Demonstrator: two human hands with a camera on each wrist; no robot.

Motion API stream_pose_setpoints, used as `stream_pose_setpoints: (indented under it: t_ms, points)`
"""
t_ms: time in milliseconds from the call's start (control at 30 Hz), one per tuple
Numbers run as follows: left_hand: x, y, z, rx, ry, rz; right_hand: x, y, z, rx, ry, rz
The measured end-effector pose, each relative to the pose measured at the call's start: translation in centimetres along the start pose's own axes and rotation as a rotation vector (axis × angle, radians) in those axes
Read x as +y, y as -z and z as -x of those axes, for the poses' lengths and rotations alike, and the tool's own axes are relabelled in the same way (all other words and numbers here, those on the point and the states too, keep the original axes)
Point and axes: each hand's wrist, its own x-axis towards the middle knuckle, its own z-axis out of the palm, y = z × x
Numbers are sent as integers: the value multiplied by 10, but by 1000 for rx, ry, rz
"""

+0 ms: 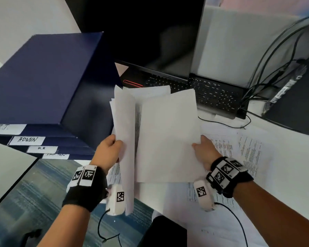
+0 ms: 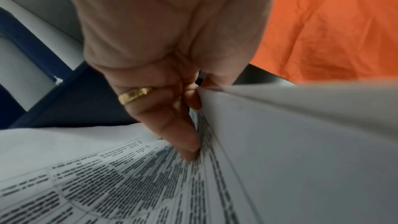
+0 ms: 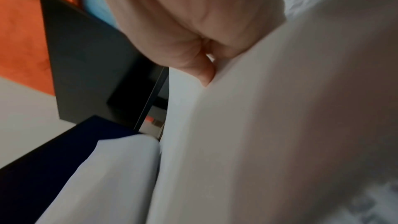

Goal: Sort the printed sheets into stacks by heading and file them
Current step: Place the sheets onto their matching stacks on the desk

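- Holding a bundle of printed sheets (image 1: 125, 132) clear of the tabletop (image 1: 292, 139), the left hand (image 1: 107, 152) had its grip clenched on the bundle's near edge; the left wrist view showed thumb and fingers (image 2: 183, 135) pinching the paper, print facing down.
- The right hand (image 1: 205, 150) gripped the right edge of a blank-backed sheet (image 1: 168, 138), apparently peeled from the bundle; the right wrist view showed a fingertip (image 3: 206, 74) pressed into the paper.
- Both lots hung above the tabletop's near edge, in front of the laptop (image 1: 218, 97).
- More printed sheets (image 1: 248, 150) lay spread on the tabletop to the right and beneath the hands, overlapping, not in squared stacks.
- Dark blue files (image 1: 43, 77) sat stacked at the left, tabs reading I.T. (image 1: 4, 128), ADMIN (image 1: 27, 139) and H.R (image 1: 41, 148); a fourth tab (image 1: 55, 155) was illegible. All appeared closed.
- Cables (image 1: 275, 59) ran behind the laptop at right.
- Assessment: sorting was under way, judged early to midway. No heading on the held sheets could be read, so their intended stack could not be confirmed.
- Outstanding, as judged: separating the remaining sheets, squaring the stacks by heading, and placing each in its file. No filing was evident.
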Motion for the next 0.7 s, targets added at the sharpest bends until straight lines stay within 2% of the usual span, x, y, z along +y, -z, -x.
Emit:
stream_pose_setpoints:
  t_ms: [133,367,467,533,633,700]
  points:
    - [4,0,1,-68,29,107,-12,-45,3,-73,15,64]
    - [3,-12,-4,-114,9,118,-26,-94,7,-212,15,217]
    - [-1,-19,-7,-142,25,125,-26,-98,5,-270,26,273]
    - [-4,-26,-9,-156,33,131,-27,-92,4,-250,32,275]
    - [-6,-42,-11,-183,20,77,-28,-77,2,-270,19,220]
    - [-5,-53,-12,-239,-16,-40,-29,-61,6,-309,-19,78]
